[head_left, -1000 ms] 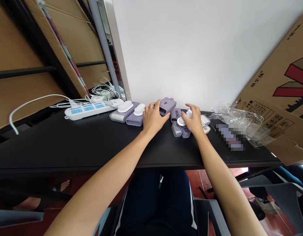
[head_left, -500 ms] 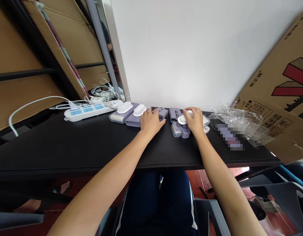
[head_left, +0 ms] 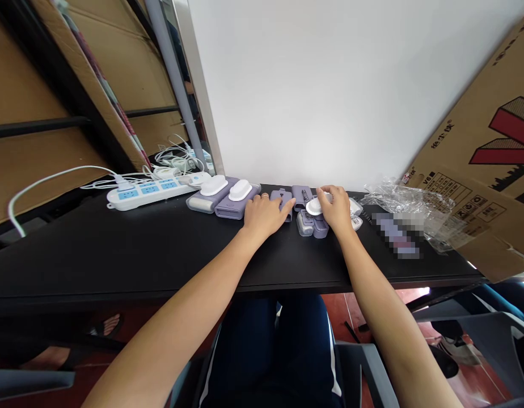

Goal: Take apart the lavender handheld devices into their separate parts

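Observation:
My left hand (head_left: pixel 264 216) rests on a purple case (head_left: pixel 282 197) near the middle of the black table, its thumb and fingers spread over it. My right hand (head_left: pixel 336 209) grips a white oval piece (head_left: pixel 315 206) above a group of small purple boxes. One upright-patterned purple box (head_left: pixel 301 196) lies just left of that piece, and two little rounded boxes (head_left: pixel 312 224) sit in front. To the left of my left hand are two larger purple cases (head_left: pixel 230 209), each with a white oval piece (head_left: pixel 240 190) on top.
A white power strip (head_left: pixel 151 190) with cables lies at the back left. Crumpled clear plastic (head_left: pixel 415 204) and a blurred-out item (head_left: pixel 396 235) are on the right, beside a large cardboard box (head_left: pixel 466 170). A white panel (head_left: pixel 296 90) stands behind the table.
The purple case under my left hand has turned and now lies more upright in view. My left hand has shifted slightly to the right. My right hand has hardly moved.

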A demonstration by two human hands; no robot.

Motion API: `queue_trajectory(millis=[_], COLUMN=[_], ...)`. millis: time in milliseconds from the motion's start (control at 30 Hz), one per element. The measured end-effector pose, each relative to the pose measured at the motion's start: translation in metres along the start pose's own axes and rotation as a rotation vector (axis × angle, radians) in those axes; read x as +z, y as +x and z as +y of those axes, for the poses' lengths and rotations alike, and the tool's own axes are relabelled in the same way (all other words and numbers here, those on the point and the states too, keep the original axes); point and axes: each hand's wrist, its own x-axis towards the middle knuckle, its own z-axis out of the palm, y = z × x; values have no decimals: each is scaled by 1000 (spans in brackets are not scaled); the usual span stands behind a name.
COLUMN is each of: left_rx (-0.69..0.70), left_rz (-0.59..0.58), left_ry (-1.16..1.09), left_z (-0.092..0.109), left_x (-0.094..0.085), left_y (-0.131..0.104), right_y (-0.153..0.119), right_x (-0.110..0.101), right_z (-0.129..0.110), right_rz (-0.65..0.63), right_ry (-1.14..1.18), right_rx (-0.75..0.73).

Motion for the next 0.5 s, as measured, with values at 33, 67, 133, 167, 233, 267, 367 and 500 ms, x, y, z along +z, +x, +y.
queue_trajectory(millis=[33,67,133,167,233,267,367,500], left_rx=[7,12,20,35,106,165,359,462], left_rz=[32,61,129,166,223,225,135,44], left_ry=[1,2,-6,-28,-120,-181,-327,-400], left_z=[-1,-1,-2,-2,-2,-1,3,10], left_x=[-1,-1,-2,-2,0,1,7,16], left_y=[1,1,2,2,2,1,0,-1], right_y=[0,0,1,1,1,1,0,-1], right_x=[0,1,1,2,2,2,3,4], right_z=[1,2,4,5,5,5,4,1], right_rz=[2,4,2,-1,-4,-6,-24,-64], right_ry=[-3,-4,-7,-8,-12,-14,-8,14], right_rx=[-5,-11,-20,-24,-32,-37,-57,-90])
